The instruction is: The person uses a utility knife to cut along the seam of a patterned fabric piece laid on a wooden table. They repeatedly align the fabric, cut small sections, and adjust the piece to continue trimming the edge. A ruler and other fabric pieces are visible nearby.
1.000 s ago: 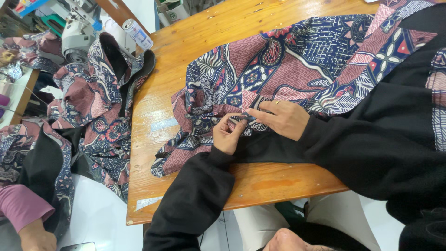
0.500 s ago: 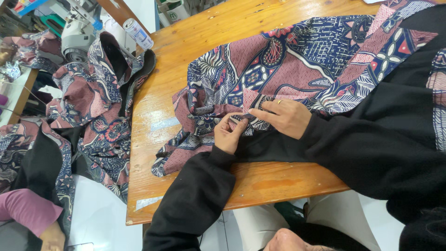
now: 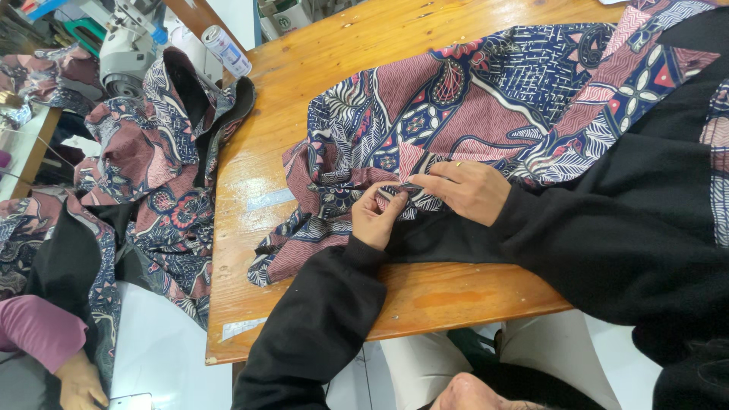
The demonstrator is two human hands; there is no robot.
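Batik cloth (image 3: 486, 114) lies spread on the wooden table (image 3: 319, 68), its near edge bunched under both hands. Compared with half a second and a second ago: both hands keep the same spot on the edge; the left fingers look slightly more curled, otherwise no shift of the cloth. Judgement: fine work on one point of the edge continues, no repositioning.

Left hand (image 3: 374, 219): fingers narrow, pinching a small fold of cloth between thumb and forefinger. Right hand (image 3: 465, 190): fingers flat and close together, tips meeting the left fingertips at the same fold, pressing it down; a ring shows on one finger.

Change at the frame's lower left: a co-worker's hand (image 3: 80, 383) in a pink sleeve (image 3: 38, 330) sits lower than before, beside a phone edge.

Hidden or unclear:
- what lies between the fingertips (thread, needle, seam?) is too small to tell
- black fabric (image 3: 456, 239) just below the fingers merges with the black sleeves; border unclear
- cloth runs off the frame's right and top
- second cloth pile (image 3: 152, 175), well apart from the fingers, drapes over the table end, covering part of a sewing machine (image 3: 125, 49)
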